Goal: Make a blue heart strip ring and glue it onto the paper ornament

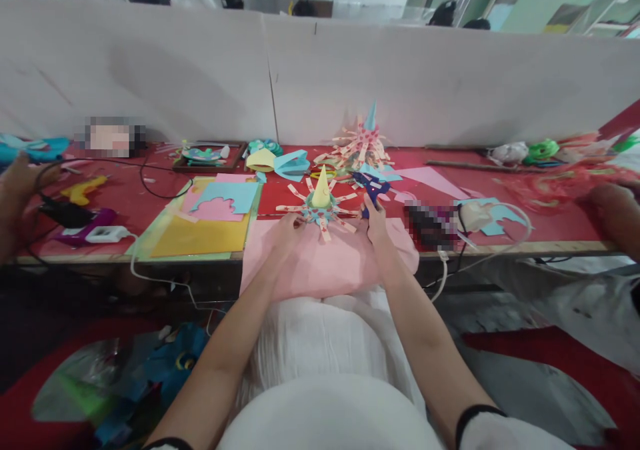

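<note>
In front of me is a paper craft point(320, 205) with a yellow cone in its middle and pale, red-marked strips radiating around a blue-green base. My left hand point(290, 229) is closed at the craft's near left edge, fingertips pinched on it. A dark blue glue gun point(371, 200) is gripped in my right hand point(377, 222), just right of the strips. Its nozzle is hard to make out. Pink cloth or paper point(320, 267) lies under the craft and hangs over the table edge.
A similar craft with a blue cone point(369, 127) stands behind. Coloured paper sheets point(200, 237) and a yellow glue gun point(84, 190) lie left. A white cable point(525, 220) loops at right. Other people's hands show at far left point(17, 187) and far right point(613, 213).
</note>
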### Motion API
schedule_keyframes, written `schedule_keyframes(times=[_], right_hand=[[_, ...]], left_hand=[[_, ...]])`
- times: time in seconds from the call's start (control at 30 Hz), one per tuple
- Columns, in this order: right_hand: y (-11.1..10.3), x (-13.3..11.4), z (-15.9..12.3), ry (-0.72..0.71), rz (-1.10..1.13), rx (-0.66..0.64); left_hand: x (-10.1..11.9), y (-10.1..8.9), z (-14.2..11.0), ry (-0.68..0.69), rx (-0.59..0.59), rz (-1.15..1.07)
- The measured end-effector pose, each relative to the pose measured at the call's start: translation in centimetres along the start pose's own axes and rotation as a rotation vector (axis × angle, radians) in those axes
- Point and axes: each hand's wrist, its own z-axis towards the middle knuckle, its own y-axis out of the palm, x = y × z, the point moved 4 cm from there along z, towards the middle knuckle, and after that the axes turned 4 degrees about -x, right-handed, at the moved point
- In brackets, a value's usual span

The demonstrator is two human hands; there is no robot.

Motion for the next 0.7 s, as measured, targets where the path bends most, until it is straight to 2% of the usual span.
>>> schedule_keyframes(times=[0.2, 0.47, 0.6, 0.7], right_hand=[[0.3, -0.5, 0.0, -0.026, -0.065, -0.031], [0.6, -2.5, -0.8, -0.087, -0.396, -0.082], [0.8, -3.8, -1.2, -0.230, -0.609, -0.008], [1.1, -4.2, -1.2, -0.308, -0.573, 0.050]], left_hand=[[-0.8, 0.6, 0.5, 0.039, 0.010, -0.018], [-0.3, 0.2, 0.2, 0.023, 0.015, 0.010], [-0.5, 0.2, 0.3, 0.018, 0.017, 0.022], [-0.6, 0.5, 0.5, 0.040, 0.009, 0.025]])
